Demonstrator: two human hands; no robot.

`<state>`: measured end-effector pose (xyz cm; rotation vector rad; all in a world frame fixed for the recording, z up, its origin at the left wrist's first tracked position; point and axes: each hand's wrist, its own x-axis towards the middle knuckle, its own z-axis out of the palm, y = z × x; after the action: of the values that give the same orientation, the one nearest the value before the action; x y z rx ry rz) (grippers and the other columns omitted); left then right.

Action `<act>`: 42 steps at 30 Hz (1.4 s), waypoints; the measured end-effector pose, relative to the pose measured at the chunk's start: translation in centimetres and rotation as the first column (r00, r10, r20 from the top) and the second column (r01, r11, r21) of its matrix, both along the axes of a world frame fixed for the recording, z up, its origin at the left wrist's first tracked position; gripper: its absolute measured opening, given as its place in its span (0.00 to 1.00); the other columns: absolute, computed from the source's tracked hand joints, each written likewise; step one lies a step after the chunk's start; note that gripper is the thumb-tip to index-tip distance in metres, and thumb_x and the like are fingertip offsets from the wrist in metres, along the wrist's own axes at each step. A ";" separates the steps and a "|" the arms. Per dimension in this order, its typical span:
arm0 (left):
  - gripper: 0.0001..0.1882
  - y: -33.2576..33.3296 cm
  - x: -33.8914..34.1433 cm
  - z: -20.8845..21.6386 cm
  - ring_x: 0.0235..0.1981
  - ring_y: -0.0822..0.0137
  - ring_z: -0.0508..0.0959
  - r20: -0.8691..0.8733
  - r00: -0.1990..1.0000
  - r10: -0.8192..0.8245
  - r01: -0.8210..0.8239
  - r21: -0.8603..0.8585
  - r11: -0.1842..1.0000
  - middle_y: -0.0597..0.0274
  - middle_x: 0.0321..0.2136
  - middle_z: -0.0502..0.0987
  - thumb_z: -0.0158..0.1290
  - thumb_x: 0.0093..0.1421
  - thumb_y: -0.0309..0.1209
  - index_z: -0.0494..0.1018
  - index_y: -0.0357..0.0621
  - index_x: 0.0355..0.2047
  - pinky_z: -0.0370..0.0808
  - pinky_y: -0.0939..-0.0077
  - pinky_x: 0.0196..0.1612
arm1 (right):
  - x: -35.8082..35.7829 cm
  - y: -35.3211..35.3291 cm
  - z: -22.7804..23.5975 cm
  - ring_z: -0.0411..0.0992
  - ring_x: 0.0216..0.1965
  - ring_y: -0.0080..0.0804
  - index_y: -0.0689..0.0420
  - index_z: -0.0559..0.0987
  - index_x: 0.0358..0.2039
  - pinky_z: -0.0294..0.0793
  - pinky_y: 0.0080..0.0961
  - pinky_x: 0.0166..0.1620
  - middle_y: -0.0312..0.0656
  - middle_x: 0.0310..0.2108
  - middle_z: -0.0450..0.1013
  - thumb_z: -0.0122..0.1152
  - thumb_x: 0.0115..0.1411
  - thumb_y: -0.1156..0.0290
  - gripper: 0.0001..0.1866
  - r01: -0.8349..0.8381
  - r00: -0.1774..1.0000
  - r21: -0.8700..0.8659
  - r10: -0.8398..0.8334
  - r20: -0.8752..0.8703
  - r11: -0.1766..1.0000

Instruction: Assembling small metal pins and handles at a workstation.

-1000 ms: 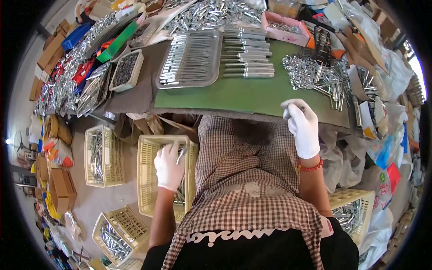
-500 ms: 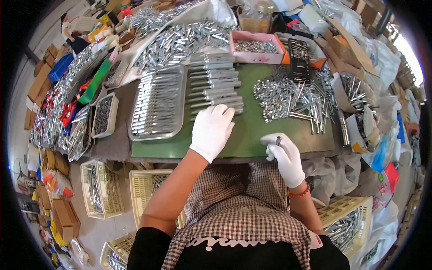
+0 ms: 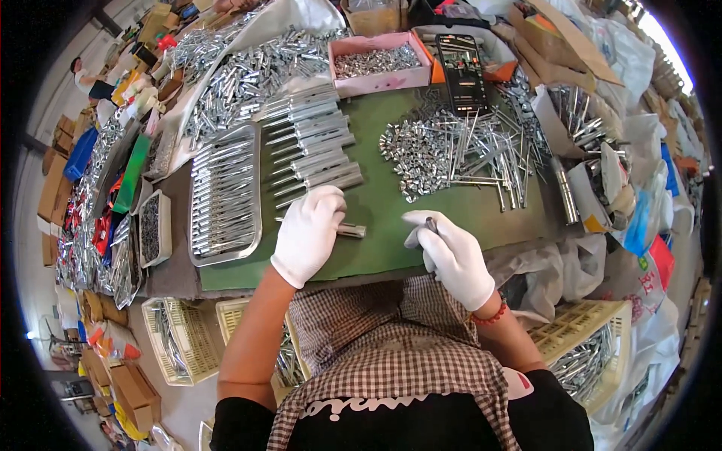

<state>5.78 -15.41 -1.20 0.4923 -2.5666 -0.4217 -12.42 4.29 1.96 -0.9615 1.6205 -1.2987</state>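
Observation:
My left hand (image 3: 310,233), in a white glove, is closed over a silver metal rod with a thicker sleeve end (image 3: 351,230) near the table's front edge. The sleeve end sticks out to the right of the fingers and a thin tip to the left. Just beyond lie stacked bundles of similar rods (image 3: 320,161), and left of them a metal tray (image 3: 258,218) holds a row of them. My right hand (image 3: 451,259), also gloved, is closed around a short dark metal pin (image 3: 431,224), its end showing above the thumb.
Loose small nuts (image 3: 410,154) and long thin rods (image 3: 504,165) lie on the green tabletop (image 3: 391,259). A pink box (image 3: 380,84) of small parts and a phone (image 3: 462,74) stand behind. Plastic crates (image 3: 180,342) sit below the table, and a person (image 3: 90,81) is far left.
My left hand has drawn back from the rod bundles toward the front edge, and a rod now shows under it. The right hand keeps the dark pin. The whole view has shifted.

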 end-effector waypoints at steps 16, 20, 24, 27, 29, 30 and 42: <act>0.12 2.1 0.3 3.1 0.39 0.48 0.76 0.083 0.995 -0.046 0.024 0.247 0.969 0.53 0.36 0.76 0.56 0.62 0.31 0.75 0.43 0.45 0.74 0.58 0.44 | 0.7 0.3 -0.3 0.71 0.24 0.22 0.61 0.77 0.53 0.73 0.22 0.33 0.41 0.32 0.79 0.50 0.70 0.70 0.15 0.070 0.994 -0.041 -0.073 -0.083 0.997; 0.14 2.6 -1.2 4.0 0.37 0.51 0.78 0.306 0.948 -0.090 0.098 -0.012 0.995 0.56 0.33 0.78 0.57 0.61 0.35 0.75 0.46 0.46 0.75 0.60 0.39 | 1.0 -0.2 0.0 0.68 0.19 0.17 0.61 0.77 0.53 0.70 0.19 0.27 0.39 0.30 0.79 0.50 0.71 0.69 0.15 0.144 0.990 0.008 -0.144 -0.005 0.990; 0.16 5.7 -3.0 6.0 0.34 0.57 0.77 0.315 0.940 -0.132 0.181 -0.133 0.974 0.62 0.30 0.77 0.61 0.56 0.39 0.76 0.46 0.42 0.75 0.62 0.38 | -0.1 -0.1 -0.1 0.65 0.17 0.13 0.61 0.78 0.50 0.63 0.15 0.22 0.38 0.32 0.81 0.48 0.73 0.67 0.15 0.121 0.985 0.053 -0.127 0.117 0.991; 0.16 4.8 -2.7 4.9 0.34 0.56 0.77 0.261 0.953 -0.152 0.177 -0.075 0.981 0.61 0.30 0.77 0.61 0.57 0.39 0.76 0.46 0.42 0.75 0.62 0.38 | -0.3 -0.4 0.3 0.64 0.16 0.12 0.62 0.79 0.50 0.62 0.14 0.21 0.38 0.31 0.81 0.49 0.73 0.66 0.15 0.103 0.983 0.059 -0.111 0.148 0.993; 0.16 4.7 -2.2 4.4 0.34 0.55 0.77 0.238 0.958 -0.159 0.169 -0.021 0.985 0.61 0.31 0.77 0.60 0.58 0.39 0.76 0.46 0.43 0.75 0.61 0.38 | -0.2 -0.4 0.4 0.67 0.19 0.15 0.62 0.80 0.46 0.66 0.17 0.24 0.39 0.29 0.80 0.52 0.71 0.65 0.15 0.112 0.982 0.090 -0.124 0.142 0.990; 0.16 4.7 -2.1 4.2 0.34 0.55 0.77 0.205 0.966 -0.159 0.161 0.009 0.987 0.60 0.31 0.77 0.60 0.59 0.38 0.76 0.46 0.45 0.74 0.61 0.38 | -0.3 -0.4 0.3 0.69 0.21 0.17 0.63 0.80 0.43 0.68 0.18 0.27 0.39 0.28 0.80 0.54 0.70 0.65 0.14 0.115 0.993 0.101 -0.116 0.008 0.988; 0.21 5.6 -1.7 3.0 0.28 0.58 0.78 0.066 0.989 -0.130 0.115 0.197 0.974 0.61 0.30 0.77 0.57 0.57 0.27 0.78 0.57 0.51 0.77 0.67 0.33 | -0.6 -0.5 -0.4 0.71 0.27 0.19 0.64 0.79 0.38 0.71 0.20 0.34 0.36 0.26 0.77 0.59 0.65 0.72 0.08 0.139 0.974 0.036 -0.130 -0.185 0.990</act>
<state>4.09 -9.79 1.75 0.4261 -2.6550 -0.7131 -13.04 3.83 1.54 -0.9783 1.8773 -1.2859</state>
